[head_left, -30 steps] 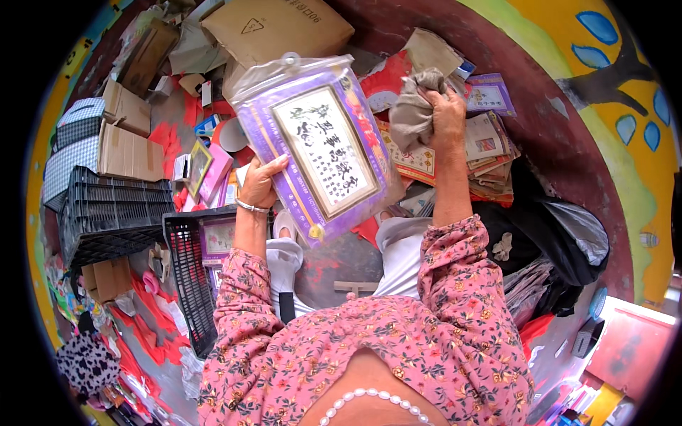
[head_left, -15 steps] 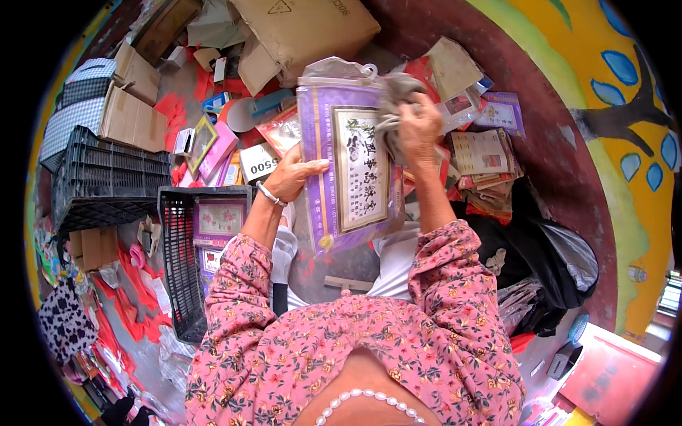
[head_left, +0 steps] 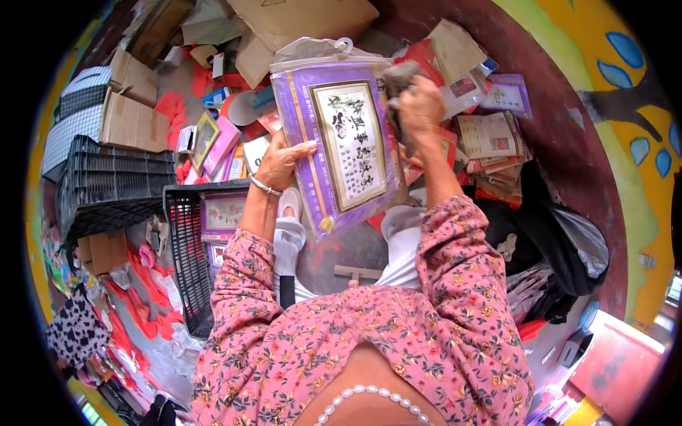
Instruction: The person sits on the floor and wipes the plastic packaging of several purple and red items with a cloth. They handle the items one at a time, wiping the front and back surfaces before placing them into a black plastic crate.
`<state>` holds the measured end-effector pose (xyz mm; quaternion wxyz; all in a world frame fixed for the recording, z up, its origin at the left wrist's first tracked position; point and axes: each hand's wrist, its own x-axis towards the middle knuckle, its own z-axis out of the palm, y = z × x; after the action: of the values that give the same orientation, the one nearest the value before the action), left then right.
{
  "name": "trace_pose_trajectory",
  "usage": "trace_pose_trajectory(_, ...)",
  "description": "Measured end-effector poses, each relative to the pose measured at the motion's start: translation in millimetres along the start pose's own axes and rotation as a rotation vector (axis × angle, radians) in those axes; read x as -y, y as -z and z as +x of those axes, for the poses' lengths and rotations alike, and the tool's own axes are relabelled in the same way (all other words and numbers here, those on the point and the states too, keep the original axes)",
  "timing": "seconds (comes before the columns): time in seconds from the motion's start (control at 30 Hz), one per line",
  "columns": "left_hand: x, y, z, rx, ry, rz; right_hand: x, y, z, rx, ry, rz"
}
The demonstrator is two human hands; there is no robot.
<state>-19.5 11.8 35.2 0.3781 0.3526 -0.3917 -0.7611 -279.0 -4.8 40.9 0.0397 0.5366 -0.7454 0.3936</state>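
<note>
My left hand (head_left: 275, 165) grips the left edge of a flat plastic packet (head_left: 341, 202), its thumb lying over the front. The packet is clear, with a hanger hook at its top and a purple card inside that shows a framed calligraphy picture. It is held up in front of me, tilted slightly. At its upper right edge my right hand (head_left: 420, 106) clutches a grey-brown cloth (head_left: 398, 89), bunched in the fingers and against the packet's side. Part of the cloth is hidden behind the fingers.
A black plastic crate (head_left: 190, 263) with similar purple packets stands at my left, near stacked black crates (head_left: 117, 177). Cardboard boxes (head_left: 305, 32) lie ahead. Piles of packets (head_left: 490, 145) sit at right, above a black bag (head_left: 561, 248). A painted wall (head_left: 568, 113) curves behind them.
The packet has shifted left and a little up, tilting further, with my left hand moving along with it. My right hand still clutches the cloth at the packet's upper right edge.
</note>
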Motion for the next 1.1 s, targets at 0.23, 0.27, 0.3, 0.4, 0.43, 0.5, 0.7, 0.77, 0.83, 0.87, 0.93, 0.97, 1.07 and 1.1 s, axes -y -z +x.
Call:
trace_pose_trajectory(0.23, 7.5, 2.2, -6.8, -0.093, 0.111, -0.075, 55.0, 40.6, 7.9, 0.083, -0.197, 0.563)
trace_pose_trajectory(0.27, 34.2, 18.5, -0.2, -0.05, 0.087, 0.265, 70.8, 48.8, -6.3, 0.158, -0.16, 0.54)
trace_pose_trajectory(0.3, 36.5, 17.3, 7.4, 0.035, -0.114, 0.774, 85.9, 49.5, -7.1, 0.364, -0.357, 0.929)
trace_pose_trajectory(0.4, 38.0, -3.0, 22.4, -0.002, -0.382, 0.519, 92.9, 21.6, -28.4, 0.529, -0.258, 0.75)
trace_pose_trajectory(0.43, 15.3, -18.9, 18.5, 0.16, -0.407, 0.278, 94.8, 7.9, -31.0, 0.411, -0.108, 0.651)
trace_pose_trajectory(0.5, 31.6, -8.1, 12.6, 0.099, -0.372, 0.405, 107.4, -5.4, -48.0, 0.29, 0.143, 0.573)
trace_pose_trajectory(0.7, 9.1, -22.4, -0.2, 0.168, -0.242, 0.017, 131.3, 4.8, -45.7, 0.463, 0.102, 0.799)
trace_pose_trajectory(0.77, 5.9, -30.4, -2.4, 0.179, -0.236, -0.266, 127.5, 0.4, -46.8, 0.449, -0.036, 0.887)
trace_pose_trajectory(0.83, 0.0, -32.4, -4.4, 0.126, -0.245, -0.344, 120.5, -7.9, -45.0, 0.456, -0.141, 0.938)
trace_pose_trajectory(0.87, 0.4, -30.8, -3.8, 0.099, -0.253, -0.388, 115.4, -11.0, -45.9, 0.521, -0.145, 0.951)
trace_pose_trajectory(0.93, 16.7, -15.7, 8.6, 0.031, -0.245, -0.495, 109.2, -12.5, -52.0, 0.678, -0.151, 0.967)
trace_pose_trajectory(0.97, 17.8, -9.3, 13.9, 0.037, -0.179, -0.589, 113.7, -6.6, -56.3, 0.705, -0.111, 0.932)
trace_pose_trajectory(1.07, 22.4, 4.0, 22.8, -0.052, -0.09, -0.807, 97.0, -13.8, -66.7, 0.796, -0.018, 0.818)
trace_pose_trajectory(1.1, 19.0, 9.9, 18.6, 0.019, -0.074, -0.882, 103.7, -10.0, -72.8, 0.815, -0.092, 0.872)
